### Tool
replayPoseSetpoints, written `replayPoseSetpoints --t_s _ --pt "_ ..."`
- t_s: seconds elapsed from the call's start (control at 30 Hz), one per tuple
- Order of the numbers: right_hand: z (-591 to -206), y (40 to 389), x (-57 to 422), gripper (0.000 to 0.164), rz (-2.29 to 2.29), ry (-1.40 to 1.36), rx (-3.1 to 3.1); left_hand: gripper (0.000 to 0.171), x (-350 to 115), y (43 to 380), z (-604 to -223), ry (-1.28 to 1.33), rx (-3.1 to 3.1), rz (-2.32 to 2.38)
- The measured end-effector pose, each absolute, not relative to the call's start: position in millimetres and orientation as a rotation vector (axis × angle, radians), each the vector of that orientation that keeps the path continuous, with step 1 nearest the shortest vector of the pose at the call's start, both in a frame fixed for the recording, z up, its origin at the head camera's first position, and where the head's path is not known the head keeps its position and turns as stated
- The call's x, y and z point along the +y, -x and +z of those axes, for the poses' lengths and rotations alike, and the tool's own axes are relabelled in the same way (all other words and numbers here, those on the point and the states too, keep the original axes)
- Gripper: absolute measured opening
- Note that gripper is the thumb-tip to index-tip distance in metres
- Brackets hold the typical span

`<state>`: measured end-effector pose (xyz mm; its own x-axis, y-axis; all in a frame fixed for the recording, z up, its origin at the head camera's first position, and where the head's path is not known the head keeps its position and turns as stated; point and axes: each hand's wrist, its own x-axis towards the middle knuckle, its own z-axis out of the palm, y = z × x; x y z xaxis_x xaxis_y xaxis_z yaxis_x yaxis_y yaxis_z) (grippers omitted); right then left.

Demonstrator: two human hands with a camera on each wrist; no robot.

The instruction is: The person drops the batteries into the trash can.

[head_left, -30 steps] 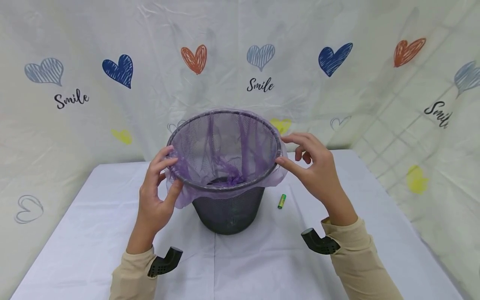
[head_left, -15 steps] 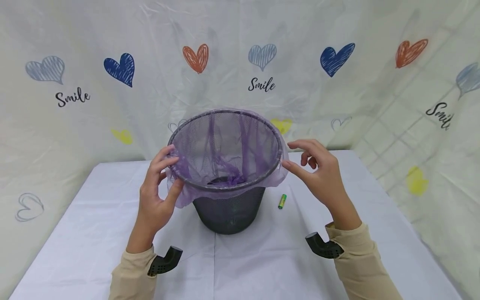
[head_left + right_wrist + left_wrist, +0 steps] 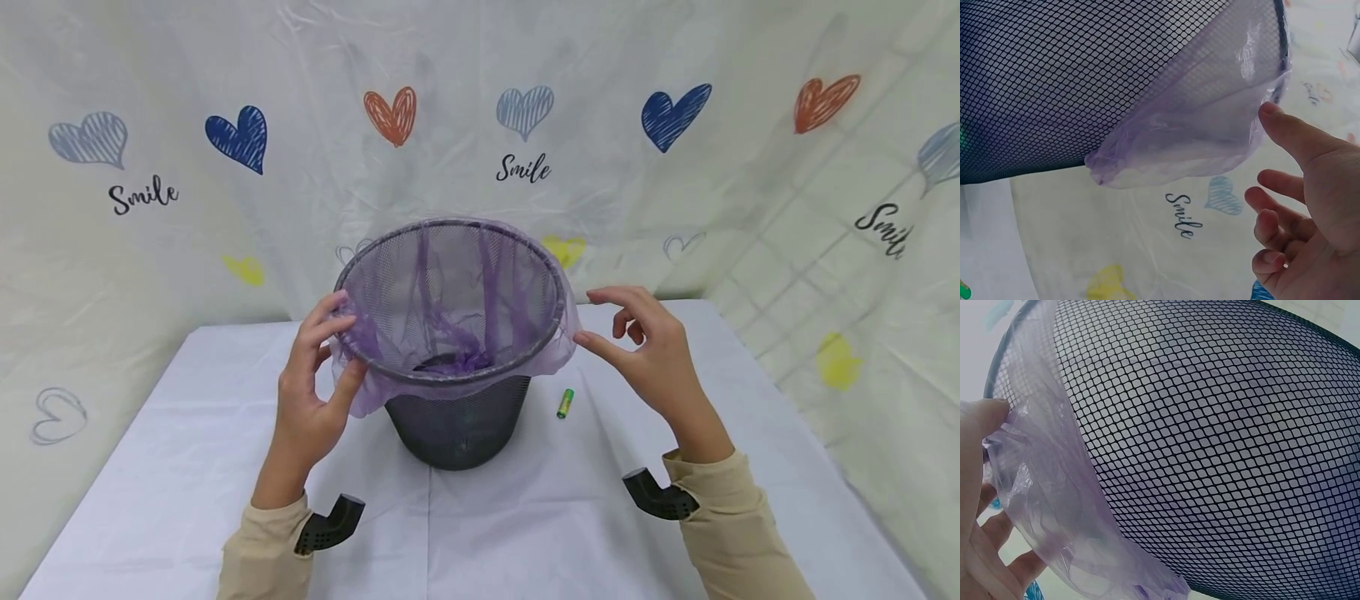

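Observation:
A black mesh wastebasket [image 3: 461, 429] stands on the white-covered table in the head view. Its inside is lined with a thin purple trash bag [image 3: 491, 300], whose top edge folds outward over the rim and hangs down outside. My left hand [image 3: 311, 400] grips the lined rim at the left, thumb on the near side and fingertips over the edge. In the left wrist view its thumb [image 3: 991, 415] presses the folded film at the rim. To the right of the basket, my right hand [image 3: 648, 350] is held with fingers loosely bent, the thumb tip right at the loose film.
A small green battery [image 3: 565, 403] lies on the white tablecloth [image 3: 510, 533], right of the basket's base. Behind the table hangs a pale curtain [image 3: 450, 50] printed with hearts and "Smile".
My right hand has let go of the rim and drawn away to the right, with the film there bulging slightly outward. My left hand and the wastebasket have stayed in place.

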<state>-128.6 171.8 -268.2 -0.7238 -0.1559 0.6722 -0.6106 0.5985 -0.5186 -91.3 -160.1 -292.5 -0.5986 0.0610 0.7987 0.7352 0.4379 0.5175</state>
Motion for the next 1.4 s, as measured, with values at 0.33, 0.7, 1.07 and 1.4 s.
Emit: replayPoseSetpoints --t_s 0.33,0.7,1.07,1.4 --pt "-289.1 137.1 183.0 0.043 1.026 -0.573 -2.292 0.038 -160.7 90.8 -292.9 0.672 -1.962 -1.188" --pt "-327.2 152.2 200.6 0.042 1.03 -0.518 -2.352 0.038 -160.8 90.6 -294.2 0.678 -1.959 -1.188" --pt "-339.1 150.7 202.0 0.041 1.027 -0.489 -2.394 0.038 -160.9 89.9 -293.0 0.676 -1.961 -1.186" --pt "-345.7 150.8 202.1 0.04 1.041 -0.478 -2.412 0.037 -161.1 89.5 -292.0 0.666 -1.964 -1.189"
